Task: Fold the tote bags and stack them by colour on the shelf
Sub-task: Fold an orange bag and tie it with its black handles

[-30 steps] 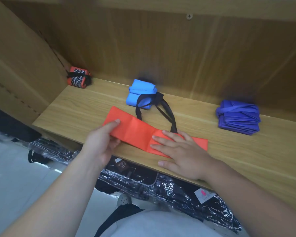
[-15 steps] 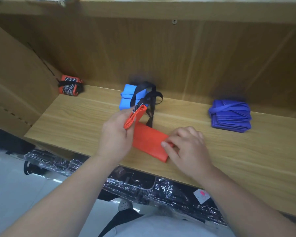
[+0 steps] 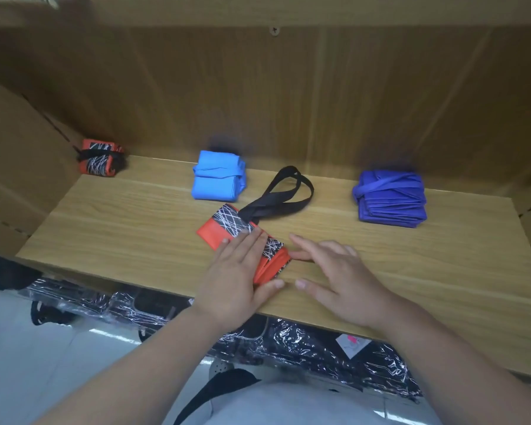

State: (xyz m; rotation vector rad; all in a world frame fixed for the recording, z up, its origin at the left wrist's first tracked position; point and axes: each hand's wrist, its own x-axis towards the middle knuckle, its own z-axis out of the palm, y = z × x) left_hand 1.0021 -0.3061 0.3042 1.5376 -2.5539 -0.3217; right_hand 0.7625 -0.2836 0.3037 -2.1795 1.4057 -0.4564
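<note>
the orange tote bag [image 3: 216,232], folded into a small packet with a black-and-white scribbled panel on top, lies near the front edge of the wooden shelf [image 3: 120,237], its black handles [image 3: 284,197] looped out behind it toward the back wall. the left hand [image 3: 238,271] lies flat on the packet's near half, fingers straight, grip apart and pressing down, not clutching. the right hand [image 3: 341,280] rests on the shelf just beside the packet's right edge, fingers spread, grip also apart, one fingertip at the fold. behind, a folded light blue bag [image 3: 218,179] sits mid-shelf, a stack of purple bags [image 3: 390,199] sits to the right, and another orange patterned bundle [image 3: 100,161] sits in the back left corner. plastic-wrapped black goods [image 3: 319,342] show below the shelf.
</note>
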